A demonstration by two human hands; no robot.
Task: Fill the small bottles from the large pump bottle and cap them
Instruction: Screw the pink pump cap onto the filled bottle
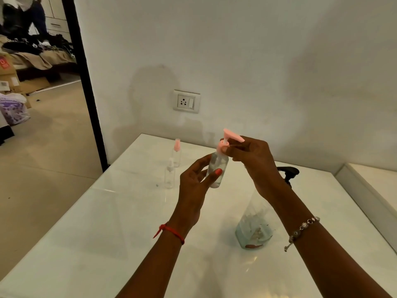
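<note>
Over the table (103, 229): small bottle (217, 166) up in the air, between both hands
left hand (193, 190): wrapped round the body, thumb across the front
right hand (255, 160): pinching the pink pump cap (233, 135) down at its collar
feel: probably light, thin plastic, slick if wet; best gripped by the body, twisted at the collar
look: clear, pink top, fill level hard to tell
big bottle (255, 224): standing on the table behind the right forearm

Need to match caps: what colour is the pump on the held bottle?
Pink. The pump shows best in the head view, atop the clear bottle.
</note>
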